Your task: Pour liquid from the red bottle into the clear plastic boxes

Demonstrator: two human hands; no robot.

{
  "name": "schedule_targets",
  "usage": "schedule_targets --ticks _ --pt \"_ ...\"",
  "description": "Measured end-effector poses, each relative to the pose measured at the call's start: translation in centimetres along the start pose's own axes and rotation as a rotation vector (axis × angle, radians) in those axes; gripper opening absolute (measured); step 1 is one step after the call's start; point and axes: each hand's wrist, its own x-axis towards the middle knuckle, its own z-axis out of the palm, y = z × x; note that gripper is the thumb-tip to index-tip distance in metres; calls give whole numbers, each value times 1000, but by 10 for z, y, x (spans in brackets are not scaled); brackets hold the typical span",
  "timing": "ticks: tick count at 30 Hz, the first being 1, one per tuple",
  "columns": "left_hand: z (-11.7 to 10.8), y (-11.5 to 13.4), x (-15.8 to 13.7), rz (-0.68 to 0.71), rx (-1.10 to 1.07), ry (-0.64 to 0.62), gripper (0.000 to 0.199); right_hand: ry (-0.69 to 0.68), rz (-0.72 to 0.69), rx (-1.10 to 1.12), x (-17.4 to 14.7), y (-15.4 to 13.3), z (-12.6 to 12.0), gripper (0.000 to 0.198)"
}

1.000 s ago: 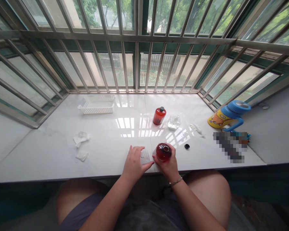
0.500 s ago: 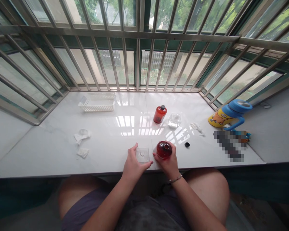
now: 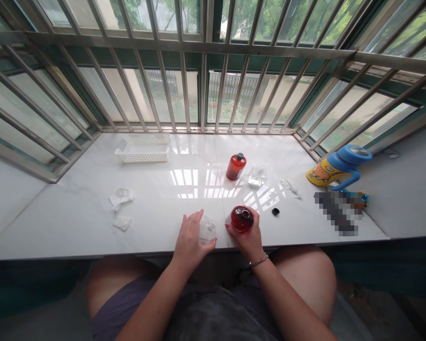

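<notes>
At the front edge of the counter, my right hand (image 3: 250, 240) is wrapped round a dark red bottle (image 3: 240, 219) with its mouth uncovered. The bottle stands upright. My left hand (image 3: 190, 239) holds a small clear square container (image 3: 208, 229) between thumb and fingers, slightly to the left of the bottle and apart from it. The container looks a little tilted, and its left side is hidden by the hand. A small black cap (image 3: 275, 211) lies on the counter, right of the bottle.
Farther back stand a capped red bottle (image 3: 236, 166) and another clear container (image 3: 257, 175). Crumpled tissues (image 3: 121, 198) lie left, another tissue (image 3: 288, 185) right. A white basket (image 3: 144, 149) sits at the back; a blue-yellow flask (image 3: 335, 166) leans at right. Window bars enclose the counter.
My left hand has shifted slightly left with the clear container, which has turned and tilted. My right hand and the dark red bottle stay in place.
</notes>
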Motion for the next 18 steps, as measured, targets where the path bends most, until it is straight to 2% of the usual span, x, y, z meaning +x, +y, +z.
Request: schedule_targets --ticks 4,8,11,14,18 --pt "-3 -1 2 -10 -23 -18 94 -30 -8 -19 2 5 -3 88" --pt "-12 -1 4 -136 -149 -101 91 -64 -14 -51 3 0 -6 86" --pt "-15 0 1 -189 -209 -143 91 -103 -104 -108 5 -10 -11 81" --pt "-14 3 -2 -143 -190 -137 92 -152 -245 -167 7 -18 -17 75" --pt "-12 9 -1 -69 -150 -132 93 -185 -330 -241 9 -23 -24 75"
